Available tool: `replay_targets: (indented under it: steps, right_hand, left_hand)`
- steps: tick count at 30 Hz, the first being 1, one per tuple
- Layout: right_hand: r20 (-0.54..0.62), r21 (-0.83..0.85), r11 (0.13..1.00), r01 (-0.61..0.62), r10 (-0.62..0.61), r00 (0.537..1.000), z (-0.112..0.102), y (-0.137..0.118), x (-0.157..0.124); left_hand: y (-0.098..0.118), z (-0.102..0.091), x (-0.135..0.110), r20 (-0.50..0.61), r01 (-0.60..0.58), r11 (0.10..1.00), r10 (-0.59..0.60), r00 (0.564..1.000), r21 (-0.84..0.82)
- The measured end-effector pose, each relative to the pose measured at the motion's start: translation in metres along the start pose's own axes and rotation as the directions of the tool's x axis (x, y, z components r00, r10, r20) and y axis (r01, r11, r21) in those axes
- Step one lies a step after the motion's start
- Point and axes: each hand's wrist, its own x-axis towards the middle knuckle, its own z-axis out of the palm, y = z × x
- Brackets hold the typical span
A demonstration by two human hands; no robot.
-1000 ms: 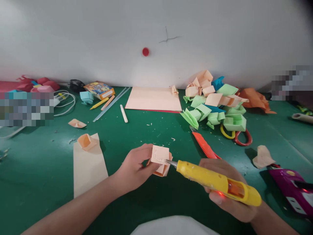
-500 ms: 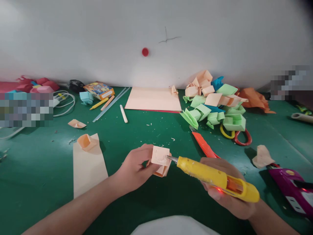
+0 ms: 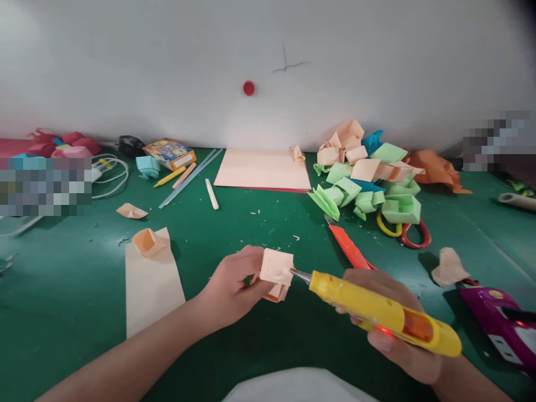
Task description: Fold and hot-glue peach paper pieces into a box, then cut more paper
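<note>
My left hand point(image 3: 234, 287) pinches a small folded peach paper piece point(image 3: 276, 272) just above the green table point(image 3: 84, 312). Its flat face points toward me and shows a smear of glue. My right hand point(image 3: 393, 318) is wrapped round a yellow glue gun point(image 3: 385, 312), whose metal tip sits at the paper's right edge. A red light glows under the gun by my fingers.
A peach paper strip point(image 3: 153, 287) with a small folded cup point(image 3: 147, 241) lies at the left. An orange-handled knife point(image 3: 349, 248), scissors point(image 3: 404, 233) and a heap of green and peach folded papers point(image 3: 368, 176) sit behind the gun. A purple device point(image 3: 500, 326) is at the right, a peach sheet point(image 3: 263, 169) by the wall.
The glue gun has drawn back slightly to the right and its tip has come off the paper face to its right edge. My left hand has tilted the paper a little.
</note>
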Motion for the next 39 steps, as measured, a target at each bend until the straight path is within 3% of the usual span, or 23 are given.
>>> replay_targets:
  steps: [4, 14, 34, 39]
  right_hand:
    - [-0.049, 0.016, 1.000, -0.008, 0.009, 0.999, -0.0013, -0.0014, -0.0036]
    - [-0.004, 0.049, 0.999, 0.011, -0.011, 1.000, 0.0035, -0.0018, 0.0007]
    - [0.007, 0.039, 0.999, 0.012, -0.012, 1.000, 0.0038, -0.0047, 0.0037]
    - [-0.002, 0.029, 0.999, 0.014, -0.014, 1.000, 0.0026, -0.0035, 0.0038]
  left_hand:
    - [-0.0003, 0.0014, -0.0006, 0.011, -0.030, 0.999, 0.030, 0.999, 0.021]
    - [0.0035, 0.0028, 0.0002, 0.064, -0.098, 0.995, 0.098, 0.993, -0.007]
    - [0.0021, 0.0043, -0.0020, 0.061, -0.108, 0.994, 0.110, 0.992, -0.030]
    - [0.0046, 0.0034, -0.0004, 0.049, -0.050, 0.998, 0.052, 0.997, -0.035]
